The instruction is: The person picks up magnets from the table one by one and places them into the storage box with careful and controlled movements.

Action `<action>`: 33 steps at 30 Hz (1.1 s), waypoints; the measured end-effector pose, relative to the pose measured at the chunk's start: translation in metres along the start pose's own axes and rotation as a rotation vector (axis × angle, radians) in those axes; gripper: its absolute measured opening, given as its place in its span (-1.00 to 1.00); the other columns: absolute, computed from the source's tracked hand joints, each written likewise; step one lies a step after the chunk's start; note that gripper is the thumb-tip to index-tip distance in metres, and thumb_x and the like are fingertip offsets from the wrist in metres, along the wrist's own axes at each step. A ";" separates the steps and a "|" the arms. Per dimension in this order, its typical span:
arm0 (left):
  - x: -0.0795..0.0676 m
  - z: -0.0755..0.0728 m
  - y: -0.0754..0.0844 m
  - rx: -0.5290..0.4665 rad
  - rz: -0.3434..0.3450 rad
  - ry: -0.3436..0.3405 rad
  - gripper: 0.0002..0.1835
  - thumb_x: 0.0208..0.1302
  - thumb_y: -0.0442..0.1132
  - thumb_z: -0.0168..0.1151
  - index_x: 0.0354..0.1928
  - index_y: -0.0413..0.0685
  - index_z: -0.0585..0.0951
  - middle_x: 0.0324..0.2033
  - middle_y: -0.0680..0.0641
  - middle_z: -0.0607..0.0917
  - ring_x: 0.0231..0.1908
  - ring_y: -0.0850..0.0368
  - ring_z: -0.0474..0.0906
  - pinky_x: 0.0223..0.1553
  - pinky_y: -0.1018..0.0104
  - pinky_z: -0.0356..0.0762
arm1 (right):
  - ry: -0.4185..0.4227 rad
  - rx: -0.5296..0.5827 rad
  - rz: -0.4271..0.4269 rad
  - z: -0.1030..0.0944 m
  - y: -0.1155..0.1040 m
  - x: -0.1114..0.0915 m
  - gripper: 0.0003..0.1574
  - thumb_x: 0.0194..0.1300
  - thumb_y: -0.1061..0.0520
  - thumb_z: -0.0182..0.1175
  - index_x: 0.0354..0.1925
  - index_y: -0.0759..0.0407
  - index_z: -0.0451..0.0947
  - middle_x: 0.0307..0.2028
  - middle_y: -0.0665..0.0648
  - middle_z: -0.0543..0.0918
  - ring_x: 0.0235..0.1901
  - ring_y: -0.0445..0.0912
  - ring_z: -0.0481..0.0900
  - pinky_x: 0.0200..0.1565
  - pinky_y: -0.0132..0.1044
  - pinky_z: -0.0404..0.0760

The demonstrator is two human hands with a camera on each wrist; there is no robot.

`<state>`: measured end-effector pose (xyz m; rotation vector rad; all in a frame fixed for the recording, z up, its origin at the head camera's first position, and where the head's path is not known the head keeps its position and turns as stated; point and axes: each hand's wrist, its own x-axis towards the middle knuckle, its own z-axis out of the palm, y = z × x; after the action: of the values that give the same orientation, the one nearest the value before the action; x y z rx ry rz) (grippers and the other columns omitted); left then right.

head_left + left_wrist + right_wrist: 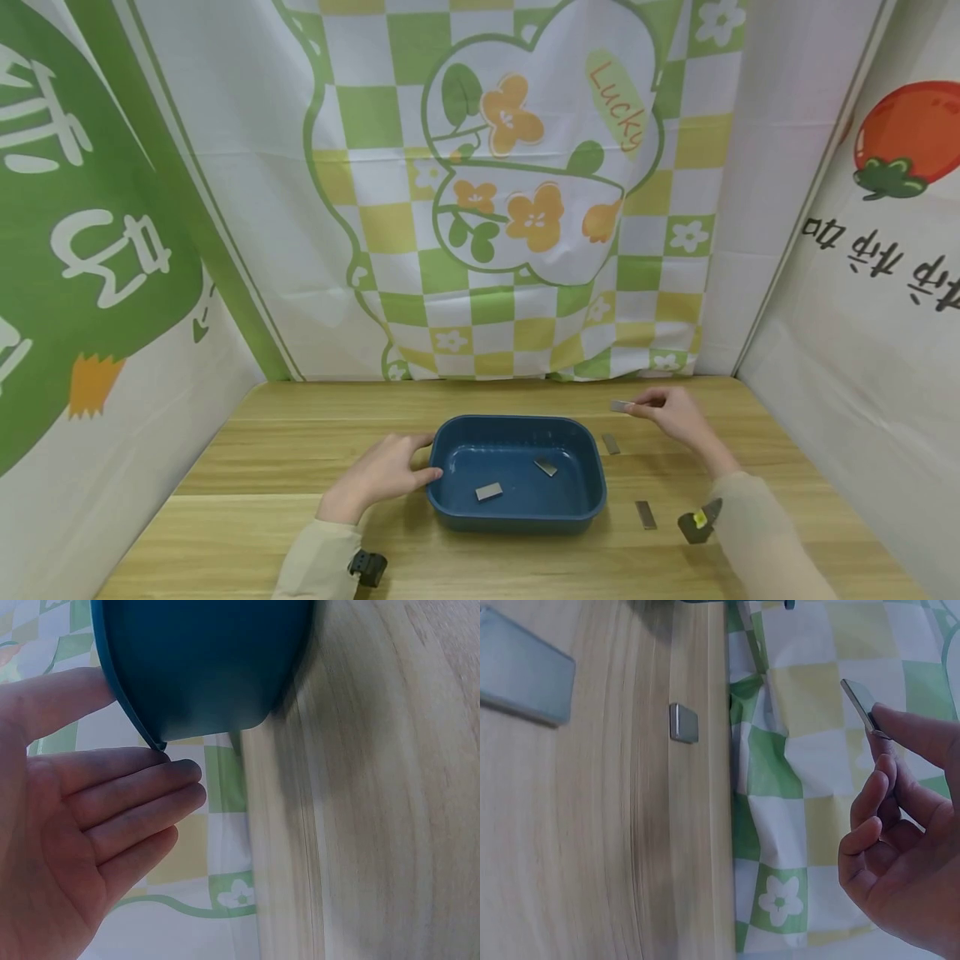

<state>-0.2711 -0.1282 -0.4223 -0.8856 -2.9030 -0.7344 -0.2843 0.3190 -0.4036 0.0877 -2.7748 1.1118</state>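
Note:
A blue rectangular plastic box (pixel 517 523) stands on the table with two small flat metal blocks (pixel 489 492) lying inside it. At its left end is my left hand (pixel 386 471), fingers straight, thumb and index finger touching the rim, as the left wrist view (pixel 112 795) shows too. Right of the box and raised off the table, my right hand (pixel 675 414) pinches another flat metal block (pixel 859 703) by one end between thumb and index finger. Two more metal blocks lie on the table, one near the box's back right corner (pixel 611 443) and one nearer the front (pixel 646 515).
The wooden table (pixel 300 408) carries the box and the loose blocks. Behind it hangs a green and white checked cloth (pixel 480 333), with printed cloth walls at the left (pixel 225 367) and right (pixel 840 367). Each wrist wears a small black device (pixel 367 568).

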 end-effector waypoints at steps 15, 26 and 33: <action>0.000 0.001 -0.001 0.007 -0.008 -0.002 -0.41 0.19 -0.05 0.30 0.21 -0.21 0.49 0.11 -0.20 0.59 0.09 -0.14 0.55 0.10 -0.06 0.51 | -0.058 0.003 -0.022 0.008 -0.012 0.006 -0.60 0.18 -0.09 0.30 -0.23 0.22 0.68 -0.33 0.11 0.69 -0.30 0.01 0.58 -0.33 -0.28 0.52; 0.000 0.001 0.000 0.010 -0.008 0.003 -0.42 0.19 -0.05 0.31 0.20 -0.20 0.50 0.11 -0.19 0.60 0.11 -0.15 0.54 0.11 -0.06 0.50 | -0.075 0.019 -0.047 0.015 -0.017 0.010 -0.63 0.17 -0.07 0.31 -0.24 0.21 0.69 -0.33 0.11 0.70 -0.35 -0.12 0.56 -0.32 -0.29 0.52; 0.000 0.001 0.000 0.004 -0.005 -0.004 -0.41 0.19 -0.05 0.31 0.20 -0.21 0.49 0.12 -0.19 0.59 0.11 -0.14 0.54 0.10 -0.05 0.51 | -0.075 0.017 -0.065 0.020 -0.020 0.011 -0.65 0.17 -0.04 0.32 -0.26 0.23 0.69 -0.31 0.13 0.70 -0.35 -0.11 0.57 -0.34 -0.29 0.53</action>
<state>-0.2715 -0.1279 -0.4233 -0.8814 -2.9104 -0.7274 -0.2956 0.2910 -0.4024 0.2244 -2.8065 1.1384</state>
